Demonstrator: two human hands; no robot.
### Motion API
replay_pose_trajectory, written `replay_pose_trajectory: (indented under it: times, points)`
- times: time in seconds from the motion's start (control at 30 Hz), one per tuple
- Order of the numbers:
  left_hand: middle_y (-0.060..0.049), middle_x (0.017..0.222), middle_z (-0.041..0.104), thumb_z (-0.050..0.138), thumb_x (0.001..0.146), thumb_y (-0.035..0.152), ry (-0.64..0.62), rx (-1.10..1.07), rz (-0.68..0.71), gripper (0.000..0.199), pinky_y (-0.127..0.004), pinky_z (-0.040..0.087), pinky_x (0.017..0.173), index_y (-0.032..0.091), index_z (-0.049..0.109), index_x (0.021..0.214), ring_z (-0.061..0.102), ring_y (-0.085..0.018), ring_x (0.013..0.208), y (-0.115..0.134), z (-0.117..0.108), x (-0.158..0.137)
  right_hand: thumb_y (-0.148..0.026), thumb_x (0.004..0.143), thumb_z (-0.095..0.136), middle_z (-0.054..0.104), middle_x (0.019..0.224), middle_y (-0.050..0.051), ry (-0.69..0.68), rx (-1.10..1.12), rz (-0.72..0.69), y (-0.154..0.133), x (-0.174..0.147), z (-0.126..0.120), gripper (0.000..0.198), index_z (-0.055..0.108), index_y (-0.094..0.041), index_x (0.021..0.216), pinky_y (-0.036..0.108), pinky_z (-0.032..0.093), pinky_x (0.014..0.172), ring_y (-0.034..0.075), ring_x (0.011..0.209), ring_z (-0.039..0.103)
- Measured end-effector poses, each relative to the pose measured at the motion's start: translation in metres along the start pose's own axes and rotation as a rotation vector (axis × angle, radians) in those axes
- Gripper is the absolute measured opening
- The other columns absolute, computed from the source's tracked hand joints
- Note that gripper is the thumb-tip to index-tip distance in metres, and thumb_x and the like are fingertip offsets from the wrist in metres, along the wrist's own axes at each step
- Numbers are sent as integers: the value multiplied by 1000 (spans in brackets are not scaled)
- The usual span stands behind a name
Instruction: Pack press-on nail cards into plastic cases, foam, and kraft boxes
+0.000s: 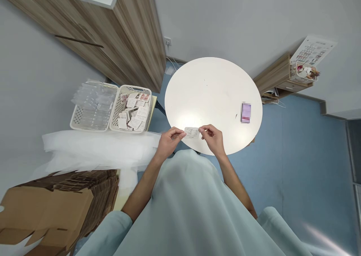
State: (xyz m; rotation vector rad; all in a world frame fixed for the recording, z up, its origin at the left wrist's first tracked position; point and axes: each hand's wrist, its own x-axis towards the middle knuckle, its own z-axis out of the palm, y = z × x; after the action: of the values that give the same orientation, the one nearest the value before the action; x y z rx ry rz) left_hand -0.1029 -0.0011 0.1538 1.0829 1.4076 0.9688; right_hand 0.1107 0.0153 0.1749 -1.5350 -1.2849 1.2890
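Observation:
Between my two hands is a small white card (192, 132) with lines of dark print, held over the near edge of a round white table (211, 87). My left hand (170, 141) pinches the card's left edge between thumb and fingers. At its right edge, my right hand (213, 137) pinches it the same way. A small purple and pink box-like item (246, 112), blurred in the picture, lies toward the right side of the table.
Left of the table stand a white basket (130, 131) of small printed cards and another basket (88, 129) with clear plastic packs. Nearer are white wrapping sheets (98, 147) and stacked flat cardboard boxes (47, 211). A wooden cabinet (132, 26) rises behind; a low shelf (273, 73) stands right.

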Motion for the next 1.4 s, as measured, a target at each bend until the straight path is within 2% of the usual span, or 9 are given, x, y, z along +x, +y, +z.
replay_pose_trajectory:
  times: [0.1,0.23,0.43,0.57,0.7,0.93,1.2,1.3,1.4]
  points:
    - [-5,90,74,83,83,56,55,-45,-15,34,-32,51,73,23,81,86,63,-19,79,1,0,-3,-60,96,68,70,92,3,2,-34,-48,-6,-5,4,35,72,-26,90,34,55,71,17,70,64]
    - [-7,86,77,79,84,65,83,-113,-144,47,-29,44,57,20,84,98,56,-14,61,1,-3,-6,-57,100,63,69,96,4,69,-43,-112,-8,-16,10,33,70,-26,94,34,54,69,18,71,67]
    - [-14,100,82,75,85,71,-70,-160,-244,56,-29,39,50,17,86,99,51,-12,53,7,-9,-6,-53,103,61,69,94,4,42,-66,-225,-2,-27,13,30,74,-27,97,35,56,68,19,70,71]
    - [-9,80,77,74,86,71,-102,-158,-222,57,-29,38,51,19,86,108,46,-11,52,12,-11,-2,-51,103,63,72,95,5,-14,-75,-237,-4,-33,11,28,78,-27,99,36,59,70,20,74,74]
    - [-2,64,64,79,84,65,-110,-190,-185,57,-29,43,57,21,84,119,50,-14,58,16,-16,1,-52,100,69,76,99,6,-69,-48,-205,-8,-40,6,27,81,-27,98,37,60,71,22,76,75]
    - [-5,82,71,87,79,55,-117,-254,-95,47,-33,51,71,21,85,112,56,-15,70,23,-18,1,-52,95,74,79,102,6,-47,-26,-161,8,-52,5,25,83,-29,95,40,61,71,22,73,74]
    - [-4,84,70,88,79,54,-138,-280,-110,48,-32,52,73,20,85,112,55,-14,70,23,-13,-2,-52,91,78,80,105,5,-14,19,-54,11,-55,5,25,80,-28,93,37,59,70,19,66,74]
    - [-4,87,70,90,77,55,-139,-335,-135,50,-31,52,71,20,84,113,55,-13,68,19,-13,-5,-51,90,79,79,86,2,-47,53,7,9,-54,2,25,79,-28,98,36,58,75,21,68,75]
    - [-5,94,72,89,80,55,-181,-395,-173,57,-31,53,75,22,80,125,62,-15,76,17,-12,-9,-54,89,79,72,65,-1,-103,67,67,8,-52,0,30,79,-27,99,37,58,76,23,70,76]
